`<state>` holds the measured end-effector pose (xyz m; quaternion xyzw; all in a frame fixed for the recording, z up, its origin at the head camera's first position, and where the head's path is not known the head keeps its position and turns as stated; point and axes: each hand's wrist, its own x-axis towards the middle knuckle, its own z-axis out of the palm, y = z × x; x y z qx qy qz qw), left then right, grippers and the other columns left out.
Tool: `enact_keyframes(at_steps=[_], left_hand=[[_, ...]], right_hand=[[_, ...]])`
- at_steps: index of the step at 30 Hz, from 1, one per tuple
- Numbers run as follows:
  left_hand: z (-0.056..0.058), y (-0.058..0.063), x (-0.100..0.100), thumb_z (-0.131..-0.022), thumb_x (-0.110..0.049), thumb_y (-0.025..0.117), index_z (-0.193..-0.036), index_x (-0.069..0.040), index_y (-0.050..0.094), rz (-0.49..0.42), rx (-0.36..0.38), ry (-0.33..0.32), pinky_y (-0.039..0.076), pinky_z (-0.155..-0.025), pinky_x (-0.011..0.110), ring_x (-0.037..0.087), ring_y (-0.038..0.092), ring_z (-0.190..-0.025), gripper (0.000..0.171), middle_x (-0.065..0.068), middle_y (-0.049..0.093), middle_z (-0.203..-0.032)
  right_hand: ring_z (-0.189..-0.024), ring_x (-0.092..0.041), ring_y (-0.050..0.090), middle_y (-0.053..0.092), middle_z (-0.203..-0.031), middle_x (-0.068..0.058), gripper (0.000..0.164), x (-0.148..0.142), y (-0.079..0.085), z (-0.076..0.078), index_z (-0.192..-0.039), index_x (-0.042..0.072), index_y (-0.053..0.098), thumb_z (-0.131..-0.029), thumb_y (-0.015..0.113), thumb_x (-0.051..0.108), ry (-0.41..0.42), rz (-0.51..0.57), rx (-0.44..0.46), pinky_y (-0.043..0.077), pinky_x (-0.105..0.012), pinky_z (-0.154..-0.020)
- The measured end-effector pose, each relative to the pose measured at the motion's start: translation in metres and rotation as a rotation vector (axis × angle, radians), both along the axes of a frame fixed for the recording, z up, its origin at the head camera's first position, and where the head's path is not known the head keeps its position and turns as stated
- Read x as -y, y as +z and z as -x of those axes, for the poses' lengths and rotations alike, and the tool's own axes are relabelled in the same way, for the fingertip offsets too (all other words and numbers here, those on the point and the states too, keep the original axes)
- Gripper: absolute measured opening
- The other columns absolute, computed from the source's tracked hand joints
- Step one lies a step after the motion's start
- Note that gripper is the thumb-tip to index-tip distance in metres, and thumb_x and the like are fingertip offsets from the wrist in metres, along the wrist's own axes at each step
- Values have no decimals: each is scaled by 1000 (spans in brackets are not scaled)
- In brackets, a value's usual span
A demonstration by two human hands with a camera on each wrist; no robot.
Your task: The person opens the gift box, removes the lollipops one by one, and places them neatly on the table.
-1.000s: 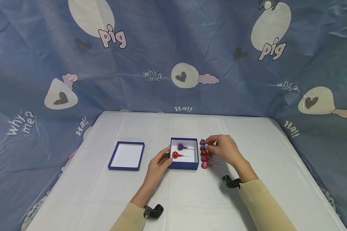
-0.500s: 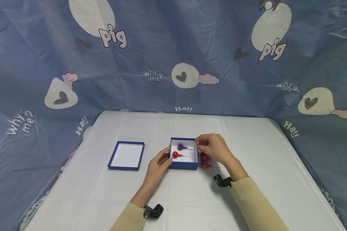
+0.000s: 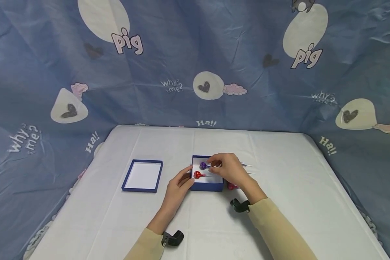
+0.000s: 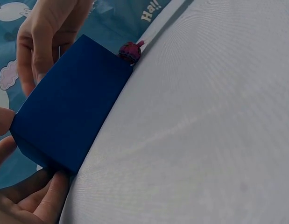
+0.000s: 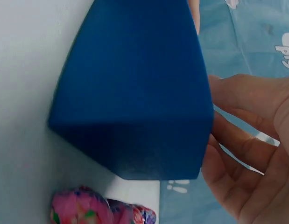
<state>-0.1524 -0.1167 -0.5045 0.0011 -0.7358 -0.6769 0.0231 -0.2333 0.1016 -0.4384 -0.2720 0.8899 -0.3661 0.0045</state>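
Observation:
A blue box (image 3: 207, 186) with a white inside stands open-topped at mid-table, a purple lollipop (image 3: 203, 165) and a red lollipop (image 3: 197, 174) lying in it. My left hand (image 3: 178, 187) grips the box's left side; the left wrist view shows its fingers at the blue wall (image 4: 74, 102). My right hand (image 3: 231, 169) reaches over the right rim, thumb and forefinger on either side of the purple lollipop's stick. The box wall hides those fingertips in the right wrist view, so contact there is unclear. Pink lollipops (image 5: 81, 205) lie just right of the box, mostly behind my right hand.
A shallow blue-rimmed lid (image 3: 142, 190) lies left of the box on the white tablecloth (image 3: 214, 224). White lollipop sticks (image 3: 247, 165) show to the right of my right hand. A blue printed curtain (image 3: 169, 47) rises behind the table.
My right hand has moved left from the row of lollipops, over the box's right rim and into the space above the purple lollipop. The left hand and the box have stayed put.

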Motion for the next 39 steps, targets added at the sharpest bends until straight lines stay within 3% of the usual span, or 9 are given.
enact_keyframes(at_steps=[4, 7, 12, 17, 22, 27, 39], left_hand=[[-9, 20, -3, -99, -12, 65, -145, -15, 55, 7, -3, -17, 46, -107, 35, 34, 53, -130, 48, 23, 55, -140], [-13, 29, -5, -99, -12, 65, -144, -16, 57, 5, -14, -18, 47, -107, 33, 34, 54, -129, 46, 23, 55, -139], [-13, 27, -5, -98, -11, 66, -142, -16, 58, -9, -12, -7, 47, -107, 34, 32, 54, -129, 45, 21, 57, -137], [-12, 27, -3, -98, -9, 66, -143, -13, 57, -15, -17, -13, 48, -105, 33, 34, 54, -129, 46, 23, 57, -137], [-5, 10, -1, -98, -14, 66, -146, -15, 55, 1, 4, -12, 48, -106, 35, 33, 54, -129, 49, 21, 56, -138], [-1, -3, 0, -97, -21, 69, -144, -23, 57, -4, 14, 0, 48, -106, 35, 29, 55, -129, 49, 16, 57, -138], [-1, -3, -1, -97, -19, 69, -142, -24, 59, 27, -44, 9, 48, -105, 31, 26, 57, -127, 46, 12, 60, -134]], right_hand=[[-84, -10, 65, 74, -96, 0, 24, 4, -4, 2, -111, 13, 78, -86, 80, 12, 10, 0, 14, 57, -32, -76], [-81, -8, 64, 72, -90, 7, 27, 7, -8, 5, -112, 16, 77, -86, 81, 12, 31, -14, 14, 56, -31, -74], [-79, -2, 63, 69, -85, 17, 29, 12, -16, 11, -113, 21, 77, -84, 82, 16, 54, -74, -25, 53, -29, -73], [-80, 0, 63, 71, -88, 16, 30, 18, -21, 15, -113, 21, 77, -83, 83, 20, 109, -114, -57, 53, -30, -73], [-84, -1, 64, 73, -92, 13, 30, 24, -27, 17, -112, 22, 77, -83, 84, 25, 149, -180, -105, 53, -31, -75], [-82, 0, 64, 72, -89, 15, 30, 28, -30, 16, -110, 25, 78, -82, 86, 27, 126, -252, -152, 53, -30, -71], [-74, 1, 61, 72, -82, 16, 29, 32, -29, 14, -106, 31, 78, -79, 88, 24, 133, -336, -193, 49, -27, -62]])
